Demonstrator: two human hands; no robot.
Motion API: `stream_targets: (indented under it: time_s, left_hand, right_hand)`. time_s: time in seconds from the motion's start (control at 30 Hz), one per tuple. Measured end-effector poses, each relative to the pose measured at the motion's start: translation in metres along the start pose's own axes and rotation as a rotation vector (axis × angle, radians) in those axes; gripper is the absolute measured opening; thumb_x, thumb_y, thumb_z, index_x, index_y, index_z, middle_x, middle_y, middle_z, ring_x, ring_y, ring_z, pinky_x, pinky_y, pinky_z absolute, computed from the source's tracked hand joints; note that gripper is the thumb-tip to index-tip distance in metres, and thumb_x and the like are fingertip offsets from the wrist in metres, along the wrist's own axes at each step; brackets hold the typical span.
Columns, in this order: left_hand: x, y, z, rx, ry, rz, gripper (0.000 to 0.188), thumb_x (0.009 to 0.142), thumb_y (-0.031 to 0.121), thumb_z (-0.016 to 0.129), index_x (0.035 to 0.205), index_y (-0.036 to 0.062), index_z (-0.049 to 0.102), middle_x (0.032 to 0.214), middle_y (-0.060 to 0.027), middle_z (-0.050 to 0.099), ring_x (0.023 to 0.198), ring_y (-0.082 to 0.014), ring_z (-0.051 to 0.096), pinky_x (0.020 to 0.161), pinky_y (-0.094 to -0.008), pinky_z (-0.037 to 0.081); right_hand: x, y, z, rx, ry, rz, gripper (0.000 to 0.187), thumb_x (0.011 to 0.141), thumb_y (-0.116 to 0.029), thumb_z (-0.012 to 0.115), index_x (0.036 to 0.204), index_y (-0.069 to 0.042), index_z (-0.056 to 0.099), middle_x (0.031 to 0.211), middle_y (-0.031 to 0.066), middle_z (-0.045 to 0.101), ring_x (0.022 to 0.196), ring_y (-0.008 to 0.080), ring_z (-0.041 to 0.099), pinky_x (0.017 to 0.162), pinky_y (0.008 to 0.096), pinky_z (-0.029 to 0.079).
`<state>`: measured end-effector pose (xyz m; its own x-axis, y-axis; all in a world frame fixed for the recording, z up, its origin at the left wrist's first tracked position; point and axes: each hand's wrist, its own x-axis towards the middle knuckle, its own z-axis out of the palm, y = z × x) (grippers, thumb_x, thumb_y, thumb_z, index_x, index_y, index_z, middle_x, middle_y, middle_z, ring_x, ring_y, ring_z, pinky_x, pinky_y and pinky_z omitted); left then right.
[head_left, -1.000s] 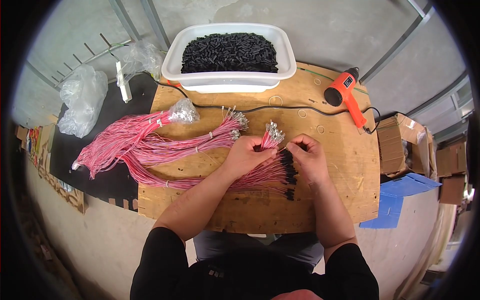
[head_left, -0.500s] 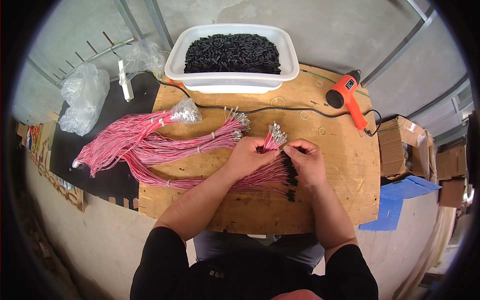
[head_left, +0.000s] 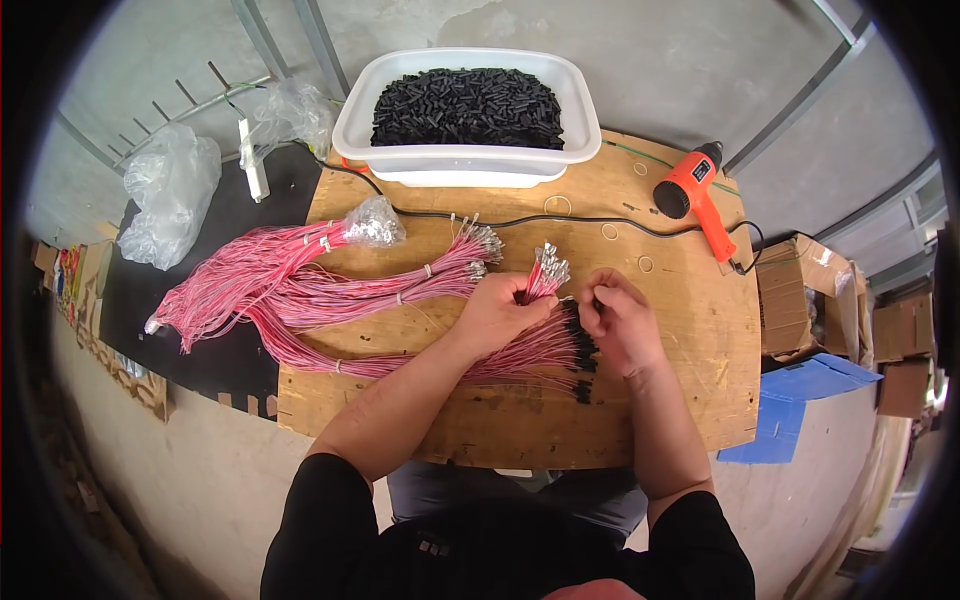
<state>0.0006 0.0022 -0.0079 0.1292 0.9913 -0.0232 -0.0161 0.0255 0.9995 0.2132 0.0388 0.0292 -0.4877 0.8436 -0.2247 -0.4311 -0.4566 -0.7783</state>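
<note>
My left hand (head_left: pixel 495 312) is closed around a bunch of pink wires, whose silvery metal ends (head_left: pixel 549 266) stick up past the thumb and fingers. Just to its right, my right hand (head_left: pixel 620 320) has its fingers curled and pinched; a small dark spot shows at the fingertips, too little to name. Below both hands, pink wires (head_left: pixel 500 352) fan out over the wooden table, their right ends covered with short black sleeves (head_left: pixel 583 352). Farther left lie tied pink wire bundles (head_left: pixel 350 290), one with its ends wrapped in clear plastic (head_left: pixel 375 222).
A white tub (head_left: pixel 465 165) full of short black tubes (head_left: pixel 465 108) stands at the back of the wooden table (head_left: pixel 690 370). At the right lies an orange heat gun (head_left: pixel 692 190) with a black cord (head_left: pixel 560 217) across the tabletop. Rubber bands (head_left: pixel 557 205) are scattered nearby.
My right hand has drawn slightly away to the right from the held wire ends, and its fingers have curled in more. The left hand keeps its hold on the bunch.
</note>
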Motion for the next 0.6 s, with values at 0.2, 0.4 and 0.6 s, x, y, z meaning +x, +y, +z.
stream_targets:
  time_s: [0.2,0.4,0.6]
  left_hand:
    - [0.0,0.001,0.002,-0.181,0.01,-0.071,0.014,0.094,0.011,0.07,0.091,-0.0036,0.068,0.074,-0.0008,0.066,0.067,-0.0045,0.059,0.059,-0.0224,0.048]
    - [-0.002,0.005,0.001,-0.202,0.003,-0.061,0.014,0.094,0.01,0.069,0.092,-0.0034,0.068,0.076,-0.0011,0.066,0.067,-0.0049,0.058,0.059,-0.0224,0.047]
    - [-0.003,0.007,-0.001,-0.243,-0.024,-0.059,0.012,0.094,0.009,0.069,0.093,-0.0029,0.067,0.075,-0.0003,0.065,0.066,-0.0051,0.057,0.059,-0.0224,0.045]
  right_hand:
    - [0.006,-0.003,-0.011,0.082,0.122,-0.002,0.014,0.101,-0.001,0.047,0.111,-0.002,0.057,0.097,0.009,0.063,0.073,0.0118,0.052,0.059,0.0229,0.04]
    - [0.004,-0.008,-0.009,0.064,0.041,0.01,0.016,0.102,-0.003,0.046,0.114,-0.003,0.057,0.096,0.0112,0.067,0.065,0.0111,0.05,0.054,0.0214,0.037]
    - [-0.001,-0.002,0.006,-0.083,0.015,-0.038,0.013,0.102,-0.005,0.048,0.112,-0.004,0.057,0.09,0.0123,0.069,0.058,0.0088,0.046,0.051,0.0196,0.032]
